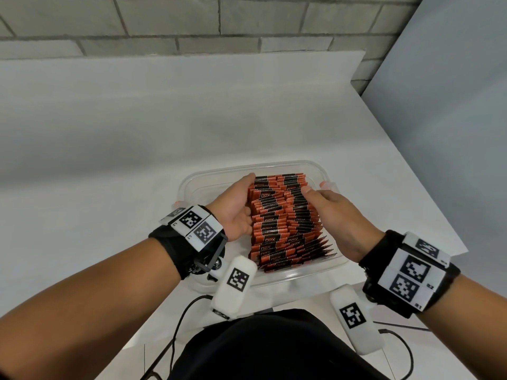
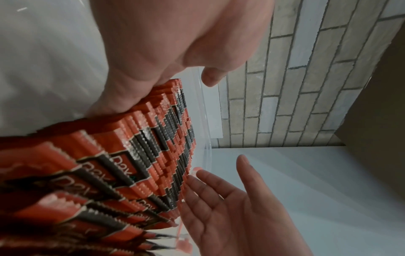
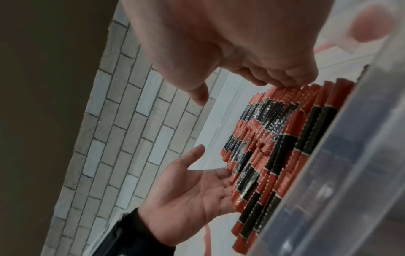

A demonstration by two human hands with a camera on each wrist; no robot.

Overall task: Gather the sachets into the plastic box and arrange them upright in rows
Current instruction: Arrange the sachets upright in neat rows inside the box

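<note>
A clear plastic box (image 1: 277,163) stands on the white table near its front edge. It holds red-and-black sachets (image 1: 282,220) packed upright in rows that fill its middle and right. My left hand (image 1: 238,204) lies flat against the left side of the sachets, fingers straight. My right hand (image 1: 326,207) presses on the block's right side, fingertips at the sachets' top edges. In the left wrist view the sachets (image 2: 140,155) sit between my left hand (image 2: 153,69) and right hand (image 2: 230,199). The right wrist view shows the sachets (image 3: 274,147) behind the box wall (image 3: 328,181).
Two white marker-tagged devices (image 1: 233,286) (image 1: 356,322) with black cables (image 1: 175,333) lie at the table's front edge. A brick wall (image 1: 192,23) runs behind the table and a grey panel (image 1: 452,91) stands at the right. An orange clip (image 1: 327,184) sits on the box's right rim.
</note>
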